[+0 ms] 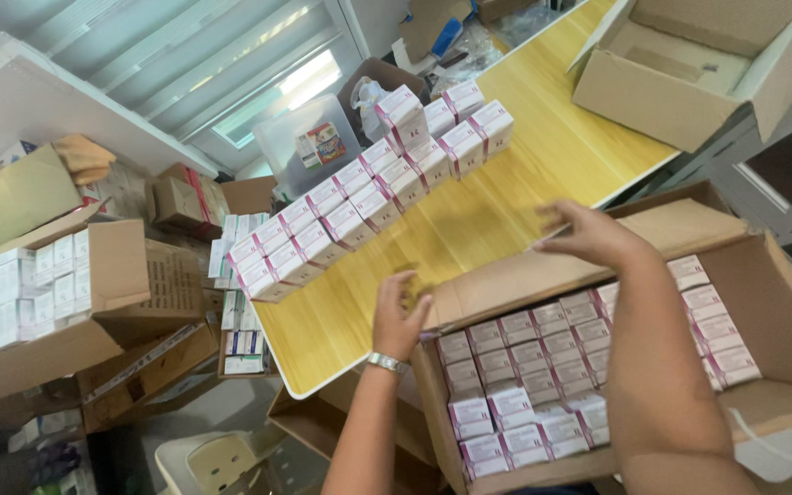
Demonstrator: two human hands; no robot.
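Both hands empty over the open carton (786, 302) of small white-and-pink boxes (515, 403): left hand (400, 316) at its near flap, fingers loosely curled; right hand (588, 234) on the far flap, fingers spread. Best to press flaps flat before lifting boxes. Beyond the carton, two rows on the worktop (543, 156), roughly twenty-odd boxes (359, 211); inside, count unclear.

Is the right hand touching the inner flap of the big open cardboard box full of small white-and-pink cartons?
Touching. The head view shows the right hand with its fingers pressed on the flap's edge of the cardboard box; no gap shows.
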